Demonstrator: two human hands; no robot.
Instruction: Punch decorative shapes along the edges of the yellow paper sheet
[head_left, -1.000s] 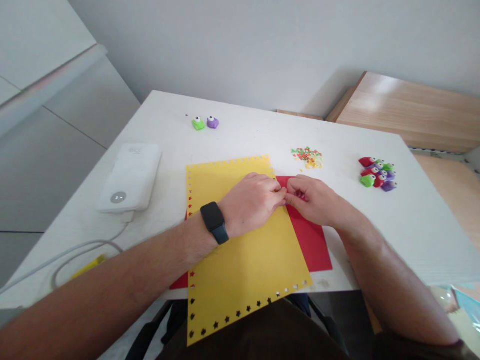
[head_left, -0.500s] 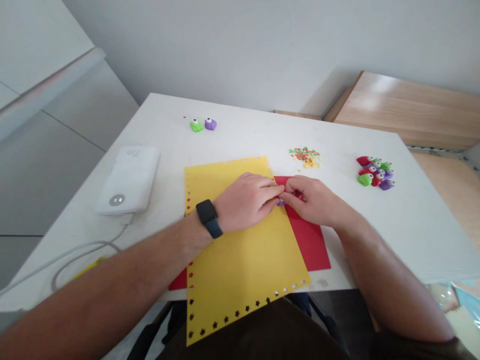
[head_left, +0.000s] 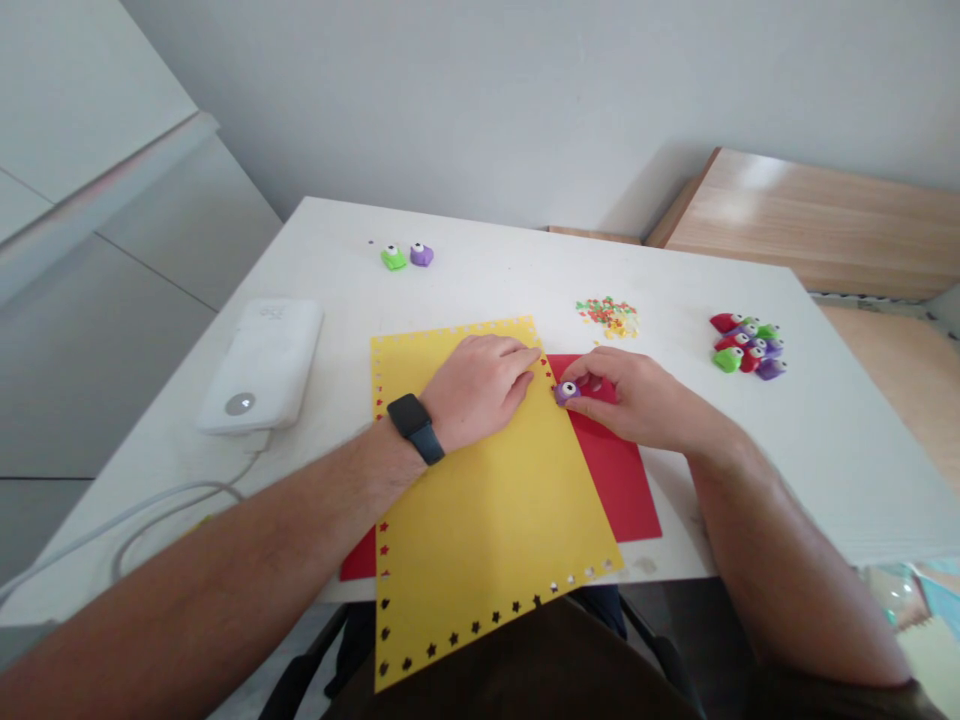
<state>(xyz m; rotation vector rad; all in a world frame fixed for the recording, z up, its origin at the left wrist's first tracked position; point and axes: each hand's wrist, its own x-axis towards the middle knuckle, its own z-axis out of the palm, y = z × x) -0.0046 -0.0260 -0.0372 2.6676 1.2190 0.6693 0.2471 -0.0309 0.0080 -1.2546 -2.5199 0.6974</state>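
Observation:
A small purple paper punch (head_left: 568,392) with a white, black-marked button sits at the right edge of the yellow sheet (head_left: 487,520). My right hand (head_left: 630,400) grips this punch between thumb and fingers. Star-shaped holes run along the sheet's edges. Flat on the upper part of the sheet rests my left hand (head_left: 480,390), open, its fingertips a little left of the punch. Beneath the yellow sheet lies a red sheet (head_left: 626,490), showing on both sides.
Several red, green and purple punches (head_left: 750,345) are grouped at the right. A green punch (head_left: 393,257) and another purple punch (head_left: 421,255) stand at the back. Small coloured paper bits (head_left: 609,315) lie behind the sheets. A white power bank (head_left: 262,365) with a cable is left.
My left hand has drawn back left from the punch, where its fingers were pressed against my right hand's. The punch's button now shows, still in my right hand.

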